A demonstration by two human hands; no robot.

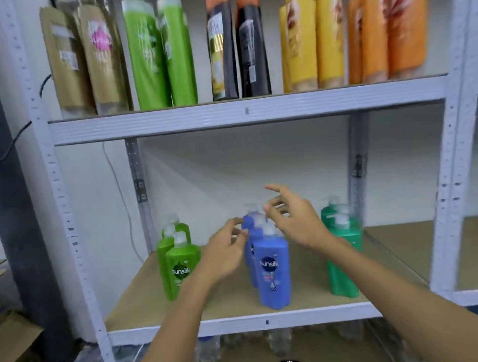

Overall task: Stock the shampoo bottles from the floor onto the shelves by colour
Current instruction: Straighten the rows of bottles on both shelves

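Blue plastic pump bottles (272,271) stand in row on brown board shelf (144,303), between light green bottles (182,266) and dark green bottles (344,255). Left hand (224,253) and right hand (294,219) hover near blue pump tops, fingers loose, grasping nothing. Placing step seems finished; next move probably needs another bottle from floor, not visible.

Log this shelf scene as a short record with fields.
upper shelf: tall bottles grouped tan, green, black, yellow, orange
lower shelf: three rows of pump bottles
left row: light green pump bottles
middle row: blue pump bottles
right row: dark green pump bottles
left hand: open, beside blue row, holds nothing
right hand: open, above blue row, holds nothing
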